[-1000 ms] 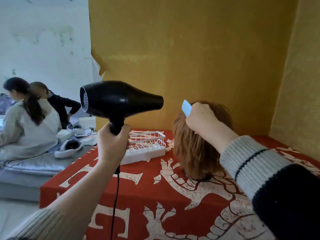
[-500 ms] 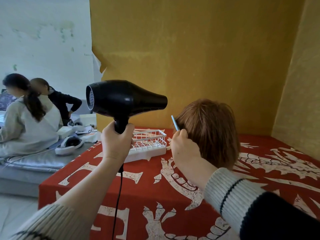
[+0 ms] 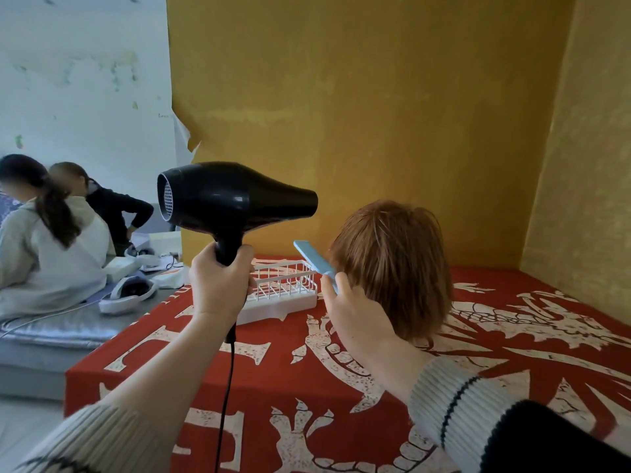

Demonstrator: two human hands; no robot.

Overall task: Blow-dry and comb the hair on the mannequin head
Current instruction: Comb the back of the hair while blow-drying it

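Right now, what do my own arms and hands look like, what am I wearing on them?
Both hands are bare: no gloves, rings or watch show on the left hand or the right hand. Each forearm is uncovered down to a pushed-back ribbed knit cuff. The left cuff is pale grey-white with a dark mark near the frame edge. The right cuff is pale grey-white with one thin dark stripe, then the sleeve turns black.
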